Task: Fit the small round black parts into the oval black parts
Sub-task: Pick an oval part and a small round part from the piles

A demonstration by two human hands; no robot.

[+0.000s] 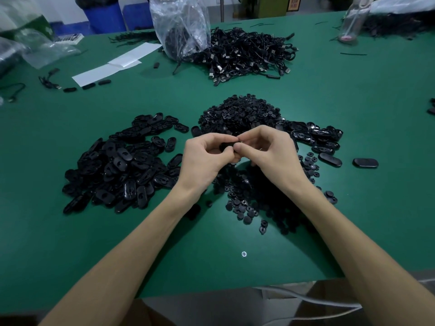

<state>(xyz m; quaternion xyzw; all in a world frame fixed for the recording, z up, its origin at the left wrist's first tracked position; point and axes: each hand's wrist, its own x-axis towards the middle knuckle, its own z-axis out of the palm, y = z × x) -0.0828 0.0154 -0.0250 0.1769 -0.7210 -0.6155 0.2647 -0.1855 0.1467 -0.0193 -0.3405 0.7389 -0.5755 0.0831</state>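
My left hand [204, 158] and my right hand [268, 154] meet above the table's middle, fingertips together on one oval black part [226, 146]. Most of that part is hidden by the fingers, and I cannot tell whether a round part sits in it. A big heap of oval black parts [122, 163] lies to the left. Small round black parts [242, 114] are piled behind the hands, and more round parts [254, 198] are spread under and in front of the right wrist. Another cluster of oval parts [315, 137] lies to the right.
A tangle of black cables [247, 55] and a clear plastic bag [181, 27] stand at the back of the green table [353, 102]. White paper sheets [113, 64] lie at back left. A lone oval part [365, 163] rests far right. A screw head [244, 254] shows near the front edge.
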